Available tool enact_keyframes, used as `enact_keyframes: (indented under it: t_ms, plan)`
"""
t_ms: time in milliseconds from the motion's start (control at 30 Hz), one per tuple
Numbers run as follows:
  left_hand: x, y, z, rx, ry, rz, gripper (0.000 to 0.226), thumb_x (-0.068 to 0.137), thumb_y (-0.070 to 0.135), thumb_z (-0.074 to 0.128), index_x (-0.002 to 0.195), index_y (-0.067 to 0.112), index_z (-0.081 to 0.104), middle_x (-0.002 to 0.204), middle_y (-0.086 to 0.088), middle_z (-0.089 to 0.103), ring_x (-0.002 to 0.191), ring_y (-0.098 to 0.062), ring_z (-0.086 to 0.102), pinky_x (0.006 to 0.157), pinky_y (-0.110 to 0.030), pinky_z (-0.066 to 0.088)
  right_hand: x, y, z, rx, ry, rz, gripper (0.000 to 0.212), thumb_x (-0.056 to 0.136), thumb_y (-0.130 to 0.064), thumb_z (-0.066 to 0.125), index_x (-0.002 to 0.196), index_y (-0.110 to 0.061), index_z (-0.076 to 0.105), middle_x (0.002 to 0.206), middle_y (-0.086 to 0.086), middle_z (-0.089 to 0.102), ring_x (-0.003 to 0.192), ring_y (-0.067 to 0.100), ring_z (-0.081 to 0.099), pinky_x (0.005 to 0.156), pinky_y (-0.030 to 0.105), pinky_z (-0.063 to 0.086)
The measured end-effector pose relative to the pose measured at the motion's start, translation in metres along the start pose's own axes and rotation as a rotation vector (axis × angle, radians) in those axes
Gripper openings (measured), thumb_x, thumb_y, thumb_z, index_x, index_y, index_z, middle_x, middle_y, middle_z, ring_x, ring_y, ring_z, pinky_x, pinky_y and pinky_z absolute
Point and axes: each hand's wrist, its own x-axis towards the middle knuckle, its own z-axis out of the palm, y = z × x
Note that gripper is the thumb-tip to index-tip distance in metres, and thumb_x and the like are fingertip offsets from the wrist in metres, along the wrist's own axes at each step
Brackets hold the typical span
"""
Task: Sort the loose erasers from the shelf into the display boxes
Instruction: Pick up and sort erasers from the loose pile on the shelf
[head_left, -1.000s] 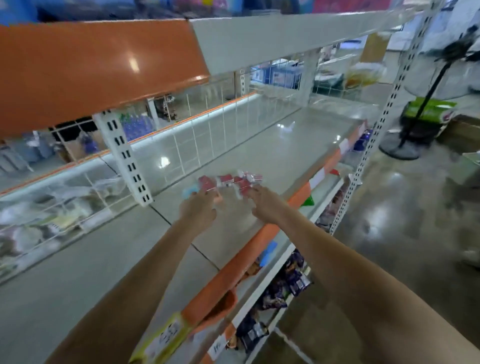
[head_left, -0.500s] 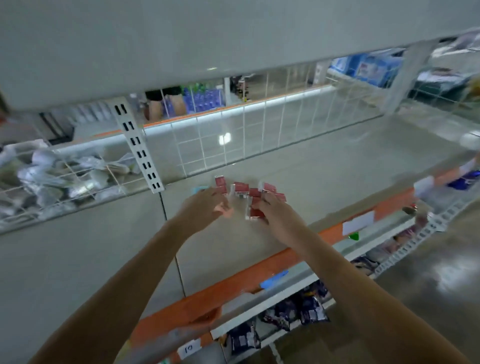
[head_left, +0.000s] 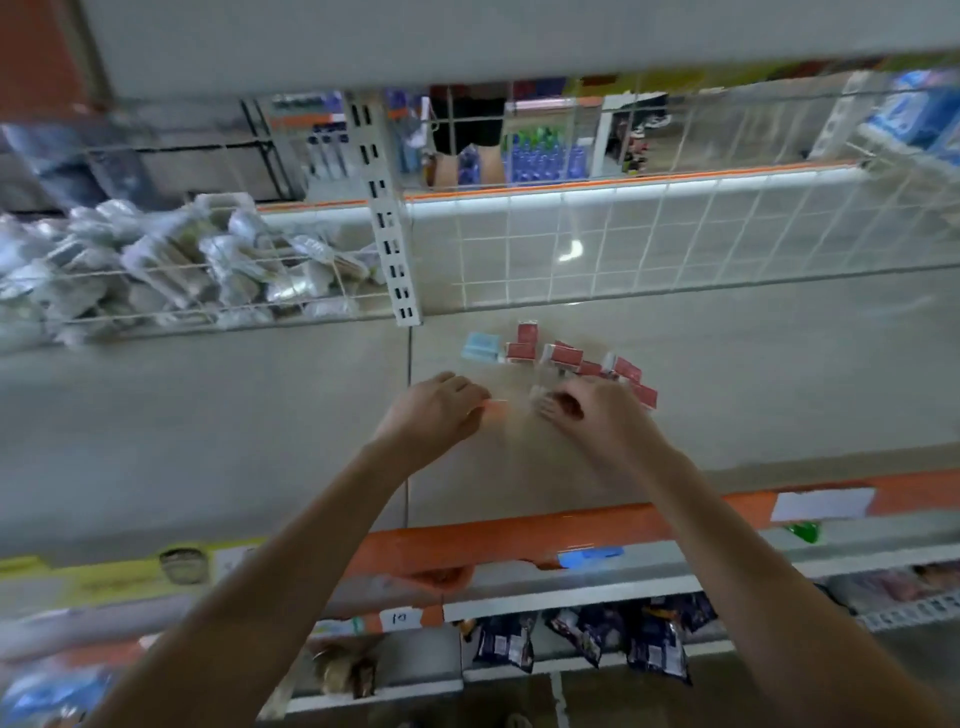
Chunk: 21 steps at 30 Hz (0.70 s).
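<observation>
Both hands are up on the shelf (head_left: 727, 395), right at the little pile of loose erasers (head_left: 566, 358). They sit mid-shelf, just in front of the wire grid back panel (head_left: 623, 244): mostly red-sleeved ones in a loose row, plus a pale blue one (head_left: 480, 347) at the left end.

The right hand (head_left: 597, 410) is at the near right edge of the pile with its fingers curled down; it's too blurry to tell if that grip has closed on an eraser or is just resting on top. The left hand (head_left: 436, 410) is just short of the pile, fingers loosely curled, and I can't tell whether it's pinching anything, there's only a smear of colour at its fingertips.

My take on doing this step well: rake the pile toward the front edge with both hands instead of picking one at a time, and keep red and blue apart from the start if the boxes are per colour. They're small and slick-looking, so scoop from underneath rather than squeezing a stack. No display boxes are in view.

Readable writing: basically none. The sleeves are too blurred for a brand. A small white tag (head_left: 400, 618) on the lower shelf edge looks like "19", maybe "10".
</observation>
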Motion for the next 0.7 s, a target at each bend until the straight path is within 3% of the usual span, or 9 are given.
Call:
enact_keyframes:
  t_ms: [67, 200, 333, 433, 500, 567, 633, 700]
  plan:
    - [-0.017, -0.007, -0.009, -0.109, 0.029, -0.124, 0.026, 0.092, 0.024, 0.054, 0.115, 0.015, 0.063, 0.110, -0.001, 0.065, 0.102, -0.020, 0.057, 0.081, -0.027, 0.042, 0.003, -0.019, 0.005, 0.116, -0.002, 0.004, 0.027, 0.088, -0.031, 0.063, 0.102, -0.009, 0.069, 0.089, 0.007, 0.070, 0.076, 0.015, 0.060, 0.063, 0.023, 0.037]
    - [-0.070, -0.034, -0.041, -0.334, 0.117, -0.342, 0.015, 0.091, 0.026, 0.057, 0.101, 0.023, 0.067, 0.078, 0.018, 0.057, 0.066, 0.003, 0.051, 0.062, -0.014, 0.038, 0.008, -0.077, 0.021, 0.272, -0.073, -0.051, 0.025, 0.087, -0.020, 0.061, 0.107, -0.007, 0.068, 0.088, 0.002, 0.068, 0.075, 0.010, 0.059, 0.061, 0.014, 0.039]
    - [-0.147, -0.075, -0.080, -0.475, 0.224, -0.471, 0.009, 0.089, 0.019, 0.061, 0.091, 0.017, 0.069, 0.062, 0.020, 0.053, 0.055, 0.008, 0.049, 0.054, -0.012, 0.033, 0.012, -0.158, 0.049, 0.378, -0.172, -0.144, 0.020, 0.090, -0.020, 0.057, 0.106, -0.013, 0.068, 0.072, -0.012, 0.062, 0.060, -0.006, 0.055, 0.057, 0.007, 0.039]
    - [-0.222, -0.114, -0.109, -0.483, 0.313, -0.553, 0.008, 0.088, 0.017, 0.062, 0.088, 0.016, 0.070, 0.062, 0.018, 0.056, 0.054, 0.008, 0.048, 0.054, -0.011, 0.034, 0.011, -0.235, 0.075, 0.476, -0.236, -0.209, 0.017, 0.091, -0.013, 0.056, 0.103, -0.008, 0.068, 0.068, -0.004, 0.064, 0.054, -0.004, 0.057, 0.056, 0.005, 0.040]
    - [-0.276, -0.142, -0.129, -0.473, 0.334, -0.622, 0.007, 0.088, 0.017, 0.063, 0.089, 0.018, 0.070, 0.065, 0.019, 0.056, 0.054, 0.010, 0.047, 0.056, -0.011, 0.034, 0.008, -0.291, 0.096, 0.523, -0.270, -0.271, 0.017, 0.091, -0.012, 0.056, 0.100, -0.007, 0.069, 0.069, 0.000, 0.066, 0.057, 0.000, 0.059, 0.060, 0.009, 0.044]
    - [-0.329, -0.173, -0.148, -0.468, 0.358, -0.691, 0.005, 0.086, 0.022, 0.065, 0.084, 0.025, 0.068, 0.063, 0.015, 0.058, 0.053, 0.009, 0.047, 0.058, -0.016, 0.036, 0.004, -0.349, 0.121, 0.541, -0.308, -0.341, 0.015, 0.091, -0.012, 0.056, 0.097, -0.011, 0.070, 0.070, 0.002, 0.068, 0.065, 0.010, 0.063, 0.070, 0.024, 0.049]
    - [-0.376, -0.200, -0.165, -0.456, 0.398, -0.746, 0.006, 0.082, 0.033, 0.063, 0.076, 0.036, 0.064, 0.063, 0.008, 0.060, 0.056, 0.001, 0.048, 0.059, -0.024, 0.038, 0.001, -0.404, 0.144, 0.572, -0.335, -0.403, 0.016, 0.091, -0.013, 0.057, 0.089, -0.025, 0.068, 0.068, 0.001, 0.068, 0.065, 0.014, 0.064, 0.073, 0.033, 0.051]
    - [-0.417, -0.222, -0.181, -0.450, 0.432, -0.769, 0.013, 0.082, 0.030, 0.061, 0.072, 0.039, 0.061, 0.063, 0.006, 0.058, 0.056, 0.000, 0.045, 0.057, -0.021, 0.035, 0.000, -0.454, 0.165, 0.586, -0.347, -0.457, 0.022, 0.090, -0.014, 0.058, 0.084, -0.034, 0.065, 0.064, -0.006, 0.067, 0.061, 0.008, 0.063, 0.073, 0.033, 0.051]
